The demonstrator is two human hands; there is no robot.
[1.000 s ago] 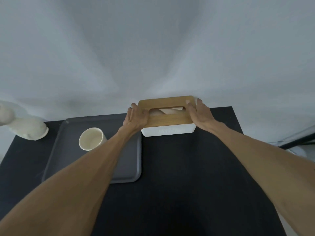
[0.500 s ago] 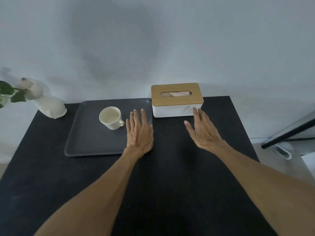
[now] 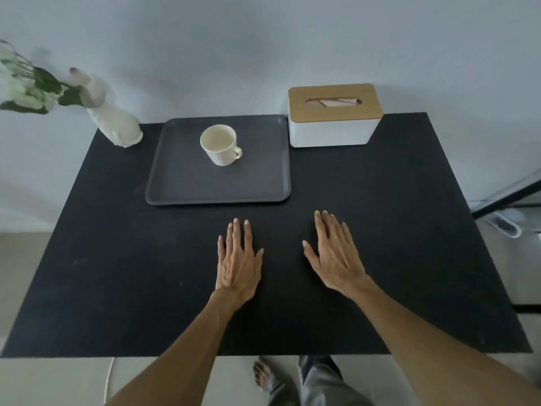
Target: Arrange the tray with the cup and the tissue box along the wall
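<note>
Tray (image 3: 187, 183) holding cup (image 3: 219, 145) and tissue box (image 3: 332, 128) sitting along desk's (image 3: 409, 230) far edge, left hand (image 3: 238, 265) and right hand (image 3: 336, 257) hovering mid-desk, fingers spread, gripping nothing

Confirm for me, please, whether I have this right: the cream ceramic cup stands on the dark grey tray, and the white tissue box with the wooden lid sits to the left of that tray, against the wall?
One detail is wrong. In the head view, the white tissue box with the wooden lid sits to the right of the dark grey tray, not the left. The cream ceramic cup does stand on the tray, and the box is at the wall.
</note>
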